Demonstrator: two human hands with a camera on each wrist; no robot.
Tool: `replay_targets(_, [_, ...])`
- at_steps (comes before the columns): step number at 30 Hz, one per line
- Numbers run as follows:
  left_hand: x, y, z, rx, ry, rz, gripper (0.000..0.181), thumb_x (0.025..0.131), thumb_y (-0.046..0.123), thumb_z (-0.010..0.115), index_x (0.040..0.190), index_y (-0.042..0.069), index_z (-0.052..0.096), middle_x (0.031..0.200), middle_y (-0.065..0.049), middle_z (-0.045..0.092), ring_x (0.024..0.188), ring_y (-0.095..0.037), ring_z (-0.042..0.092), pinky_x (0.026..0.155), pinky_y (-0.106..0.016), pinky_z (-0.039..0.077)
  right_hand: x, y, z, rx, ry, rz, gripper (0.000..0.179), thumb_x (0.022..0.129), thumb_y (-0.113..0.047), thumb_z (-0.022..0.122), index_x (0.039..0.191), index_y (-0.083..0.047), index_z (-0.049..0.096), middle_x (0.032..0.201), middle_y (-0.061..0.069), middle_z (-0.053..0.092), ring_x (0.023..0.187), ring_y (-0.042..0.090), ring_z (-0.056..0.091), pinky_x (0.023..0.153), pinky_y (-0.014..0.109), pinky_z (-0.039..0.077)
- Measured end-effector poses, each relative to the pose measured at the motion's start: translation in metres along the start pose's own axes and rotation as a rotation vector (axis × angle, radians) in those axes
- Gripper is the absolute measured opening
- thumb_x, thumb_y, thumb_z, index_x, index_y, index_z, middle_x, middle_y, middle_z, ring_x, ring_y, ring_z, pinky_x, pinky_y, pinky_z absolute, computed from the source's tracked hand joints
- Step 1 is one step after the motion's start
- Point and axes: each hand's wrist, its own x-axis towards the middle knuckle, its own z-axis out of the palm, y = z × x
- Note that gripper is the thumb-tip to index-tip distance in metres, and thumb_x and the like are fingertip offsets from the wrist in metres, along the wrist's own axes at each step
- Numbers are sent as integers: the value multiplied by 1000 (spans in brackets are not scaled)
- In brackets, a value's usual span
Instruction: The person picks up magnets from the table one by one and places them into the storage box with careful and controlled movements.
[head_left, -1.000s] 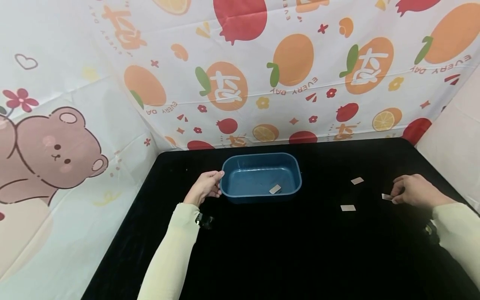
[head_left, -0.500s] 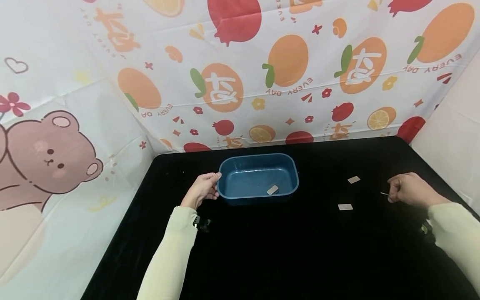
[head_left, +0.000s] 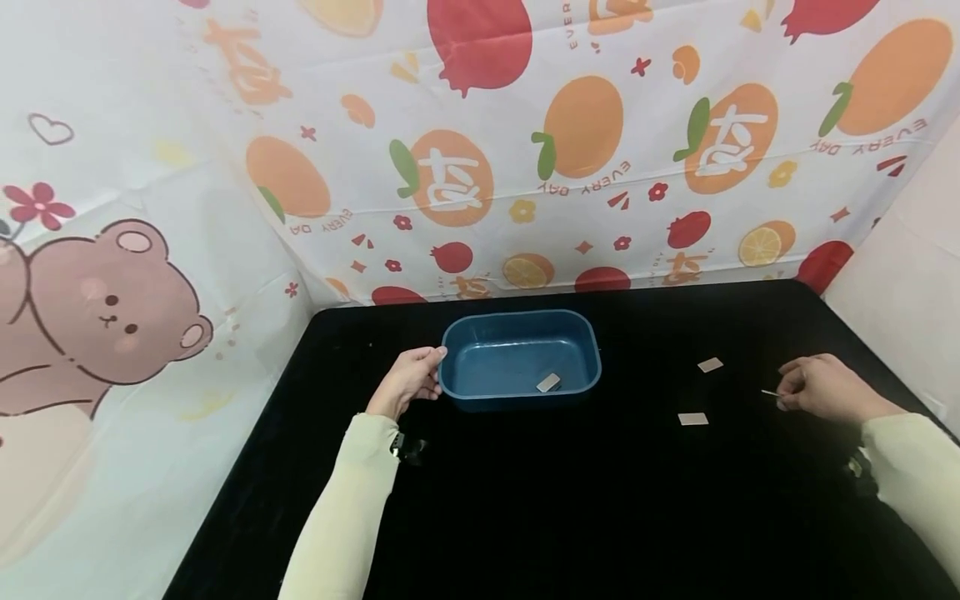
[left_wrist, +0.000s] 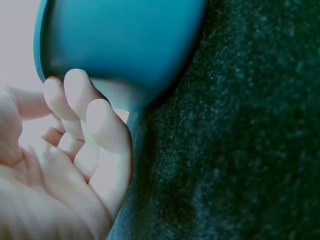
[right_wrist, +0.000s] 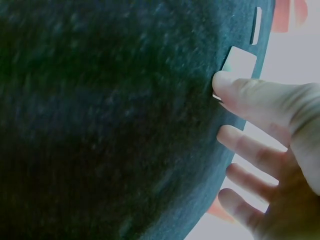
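A blue plastic basin [head_left: 517,397] stands on the black table, and my left hand [head_left: 408,379] pinches its left rim between thumb and fingers. The left wrist view shows curled fingertips [left_wrist: 80,95] against the basin's wall [left_wrist: 120,45]. One small pale rectangular tile [head_left: 548,382] lies inside the basin near its front wall. At the right, my right hand [head_left: 825,387] pinches another thin pale tile [head_left: 769,392], seen almost edge-on in the head view. In the right wrist view, the thumb [right_wrist: 230,87] covers part of this tile [right_wrist: 241,61].
Two more pale tiles lie flat on the table between basin and right hand: a farther tile [head_left: 710,365] and a nearer tile [head_left: 693,419]. A fruit-print cloth [head_left: 585,208] hangs behind the table, and a bear-print cloth [head_left: 112,317] hangs at the left.
The tile at my right hand has turned from showing its flat face to nearly edge-on between the fingers. My left hand keeps its hold on the basin's rim.
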Motion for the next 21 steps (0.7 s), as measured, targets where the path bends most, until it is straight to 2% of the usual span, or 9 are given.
replay_targets(4, [1,0,0,-7,-12,-6,36,104,37,51,79,10,53,61,1,52,53,-13,57,54,-25,52,1,3,5,-14,40,-21,22,75,-15,83,65,-26,67,103,16,73,100,40,67,79,40,53])
replay_targets(8, [1,3,-2,2,-9,-5,38,104,37,51,75,12,51,61,1,52,53,-13,57,54,-25,52,4,2,2,3,84,-28,19,74,-15,84,69,-28,71,102,17,73,97,39,67,75,29,50])
replay_targets(12, [2,4,-2,-2,-17,8,36,104,37,51,80,11,54,63,1,55,55,-12,57,56,-25,53,6,0,-4,23,117,-1,20,75,-14,84,71,-29,72,104,18,73,98,40,66,73,19,44])
replay_targets(14, [3,4,-3,-15,-19,18,31,104,34,52,87,9,57,66,1,57,56,-12,58,58,-25,53,8,-2,-7,49,110,17,16,76,-15,84,74,-27,73,106,20,72,101,42,64,76,23,45])
replay_targets(16, [3,4,-4,-9,-19,22,27,104,31,51,95,7,59,69,2,59,58,-10,58,59,-24,53,8,-5,-9,86,83,35,11,78,-16,82,77,-24,74,109,23,71,106,44,62,82,34,48])
replay_targets(19, [3,5,-4,0,-8,25,25,104,27,52,104,3,60,69,3,60,58,-9,58,60,-23,53,8,-8,-13,120,67,59,7,80,-17,81,79,-21,75,113,25,69,110,46,60,84,51,47])
replay_targets(20, [3,6,-4,3,-4,24,25,104,26,52,105,3,60,68,3,60,57,-8,57,60,-22,53,8,-9,-15,125,71,60,7,80,-17,81,79,-20,75,113,26,69,111,46,59,84,55,46])
replay_targets(21, [3,8,-4,7,-1,22,24,104,26,52,105,3,60,68,3,60,57,-8,57,60,-22,53,9,-9,-17,114,88,62,8,80,-18,81,78,-21,75,113,25,69,110,41,60,84,52,46])
